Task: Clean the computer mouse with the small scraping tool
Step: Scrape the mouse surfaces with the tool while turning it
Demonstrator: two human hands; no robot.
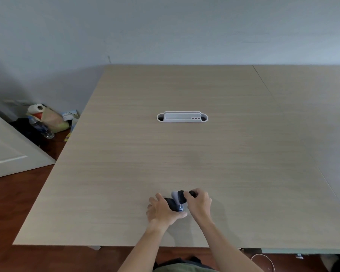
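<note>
A dark computer mouse (175,205) with a lighter grey part lies between my hands near the front edge of the wooden table (185,158). My left hand (161,211) cups it from the left, thumb under its near end. My right hand (199,203) is closed on a small dark object (191,193) at the mouse's far right end; I cannot tell whether it is the scraping tool or part of the mouse. Its tip is hidden by my fingers.
A white cable port with a raised flap (182,117) sits in the table's middle. On the floor at left are a bag with a paper roll (47,116), a water bottle (41,127) and a white door panel (10,150).
</note>
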